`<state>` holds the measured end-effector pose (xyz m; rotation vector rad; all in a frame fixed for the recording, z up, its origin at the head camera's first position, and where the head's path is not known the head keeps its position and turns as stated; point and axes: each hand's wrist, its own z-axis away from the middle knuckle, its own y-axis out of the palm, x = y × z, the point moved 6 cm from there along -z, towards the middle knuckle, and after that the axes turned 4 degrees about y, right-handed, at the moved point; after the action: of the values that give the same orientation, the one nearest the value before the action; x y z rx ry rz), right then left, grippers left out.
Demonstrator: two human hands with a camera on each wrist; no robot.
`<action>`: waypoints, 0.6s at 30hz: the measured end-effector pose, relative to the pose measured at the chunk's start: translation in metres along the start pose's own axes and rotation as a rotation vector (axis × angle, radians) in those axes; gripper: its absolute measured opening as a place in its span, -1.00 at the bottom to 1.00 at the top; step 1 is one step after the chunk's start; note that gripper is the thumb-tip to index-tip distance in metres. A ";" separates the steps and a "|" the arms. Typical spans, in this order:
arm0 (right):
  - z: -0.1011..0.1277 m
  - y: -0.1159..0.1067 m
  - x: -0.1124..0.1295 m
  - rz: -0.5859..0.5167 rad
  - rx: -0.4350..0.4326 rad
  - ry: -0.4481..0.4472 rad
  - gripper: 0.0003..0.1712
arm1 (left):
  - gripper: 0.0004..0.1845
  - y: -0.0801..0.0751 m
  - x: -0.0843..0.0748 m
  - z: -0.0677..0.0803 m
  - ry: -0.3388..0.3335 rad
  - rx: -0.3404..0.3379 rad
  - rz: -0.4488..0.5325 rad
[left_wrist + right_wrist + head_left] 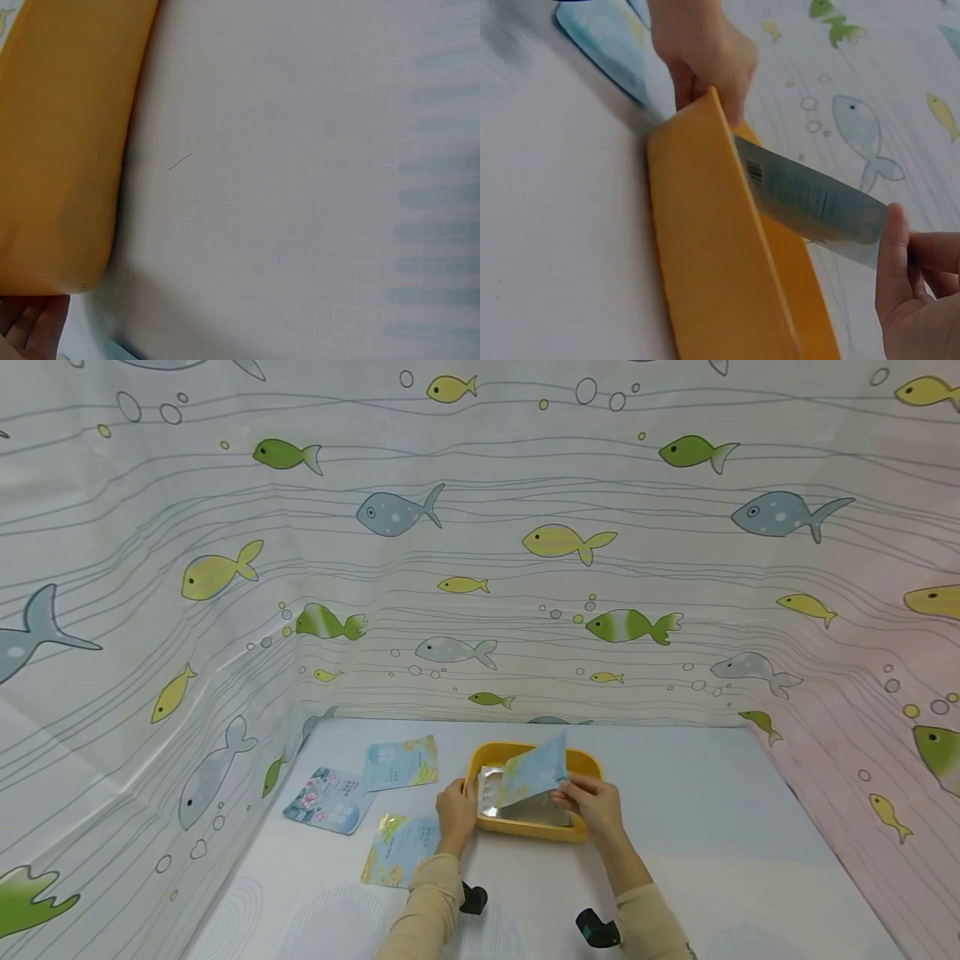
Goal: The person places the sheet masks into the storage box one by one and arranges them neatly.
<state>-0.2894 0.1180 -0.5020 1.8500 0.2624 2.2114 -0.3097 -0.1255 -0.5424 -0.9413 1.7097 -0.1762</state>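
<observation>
A yellow plastic basin [532, 833] stands on the table in the head view. My left hand [457, 810] grips its left end; in the right wrist view the fingers of that hand [709, 52] straddle the rim. Between thumb and fingers, my right hand [596, 802] pinches one end of a light blue sachet [534, 770], which slants up over the basin. The back of this sachet, with a barcode, faces the right wrist camera. Beneath it, a silver foil surface [525, 811] shows inside the basin. Only fingertips [37, 326] of the left hand appear in the left wrist view.
To the left of the basin lie three flat sachets: a blue one [400, 763] at the back, a floral one [327, 799] at far left, and a blue-yellow one [399, 850] partly behind the left forearm. A fish-print curtain [570, 677] surrounds the table's back and sides.
</observation>
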 end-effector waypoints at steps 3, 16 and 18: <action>-0.001 0.003 -0.011 0.028 -0.026 0.032 -0.62 | -0.84 0.000 -0.001 0.001 0.004 0.002 -0.003; 0.000 0.002 -0.029 0.287 -0.135 -0.036 -0.64 | -0.82 0.001 0.000 -0.001 -0.003 0.016 0.002; -0.001 0.001 -0.030 0.333 -0.144 -0.063 -0.66 | -0.82 0.002 0.001 0.000 -0.011 0.018 0.002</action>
<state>-0.2854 0.1083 -0.5300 1.9978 -0.2275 2.2992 -0.3109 -0.1251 -0.5439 -0.9256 1.6964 -0.1845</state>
